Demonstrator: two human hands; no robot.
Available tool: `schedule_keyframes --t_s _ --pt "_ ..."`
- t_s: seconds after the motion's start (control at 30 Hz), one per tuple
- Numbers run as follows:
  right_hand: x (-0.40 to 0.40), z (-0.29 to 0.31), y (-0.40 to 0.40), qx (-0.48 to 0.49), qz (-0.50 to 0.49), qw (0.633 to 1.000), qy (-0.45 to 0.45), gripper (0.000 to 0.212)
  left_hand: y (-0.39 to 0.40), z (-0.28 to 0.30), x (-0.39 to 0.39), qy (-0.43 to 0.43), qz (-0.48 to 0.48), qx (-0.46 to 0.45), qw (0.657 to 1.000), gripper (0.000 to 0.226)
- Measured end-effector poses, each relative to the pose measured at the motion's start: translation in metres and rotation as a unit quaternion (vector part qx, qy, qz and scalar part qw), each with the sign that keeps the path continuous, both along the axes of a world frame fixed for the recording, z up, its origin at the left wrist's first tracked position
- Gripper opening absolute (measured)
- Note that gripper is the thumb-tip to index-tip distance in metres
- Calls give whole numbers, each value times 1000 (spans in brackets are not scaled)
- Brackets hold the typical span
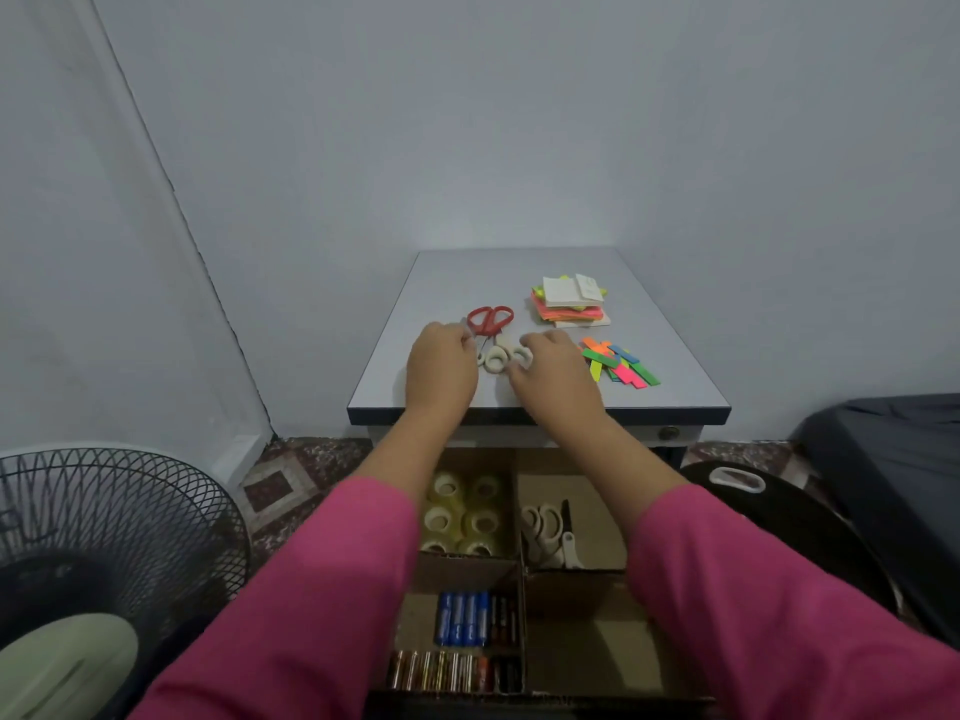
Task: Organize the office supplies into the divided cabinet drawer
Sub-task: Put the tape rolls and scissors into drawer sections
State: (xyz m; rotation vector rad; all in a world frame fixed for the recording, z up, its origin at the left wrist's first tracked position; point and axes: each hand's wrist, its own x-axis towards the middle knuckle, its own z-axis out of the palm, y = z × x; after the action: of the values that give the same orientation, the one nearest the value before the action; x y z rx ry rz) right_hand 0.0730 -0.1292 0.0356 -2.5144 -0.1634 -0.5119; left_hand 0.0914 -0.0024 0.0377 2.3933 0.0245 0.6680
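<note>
Batteries (457, 641) fill the drawer's (571, 657) near-left cell. Up on the worktop (519, 283), both hands curl at the white scissors (498, 357): left (441, 368), right (553, 374) on a loop. Rigid, light, pointed; I'd lift by the handles.

Pale grey walls (467, 122), patterned tile floor (291, 475), black fan (104, 537), grey-topped table (519, 272)

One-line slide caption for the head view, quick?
Both hands reach for white-handled scissors on the table, above the divided drawer holding tape rolls and batteries.
</note>
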Motion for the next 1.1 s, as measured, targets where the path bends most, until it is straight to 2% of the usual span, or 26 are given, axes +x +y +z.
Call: schedule_keyframes --t_s 0.13,0.23,0.33,0.4,0.5,0.6,0.7,0.8,0.9,1.03,1.1 --pt "21 17 6 -70 -3 991 118 30 -9 19 15 154 20 87 984 16" --pt "26 39 6 -132 16 968 211 17 -13 27 17 185 28 111 976 16" --pt "28 56 8 -182 35 947 264 32 -15 27 18 198 34 125 972 16" --pt "29 54 5 -199 43 948 245 35 -15 25 20 193 30 115 974 14" --pt "32 45 1 -157 39 964 210 36 -14 25 22 204 28 70 976 7" --pt "32 39 1 -128 31 972 192 35 -10 21 25 215 25 -21 976 8" --pt "35 26 1 -44 10 989 143 24 -3 15 26 206 17 -86 975 7" --pt "32 16 -2 -14 8 995 102 22 2 11 24 197 0 -165 966 10" --pt "20 12 -6 17 17 998 55 24 5 9 15 191 -16 -195 962 13" --pt "-6 10 -17 47 45 998 21 20 6 14 -9 197 -43 -238 950 6" --pt "-22 9 -27 66 58 996 14 36 8 15 -24 192 -60 -251 947 11"
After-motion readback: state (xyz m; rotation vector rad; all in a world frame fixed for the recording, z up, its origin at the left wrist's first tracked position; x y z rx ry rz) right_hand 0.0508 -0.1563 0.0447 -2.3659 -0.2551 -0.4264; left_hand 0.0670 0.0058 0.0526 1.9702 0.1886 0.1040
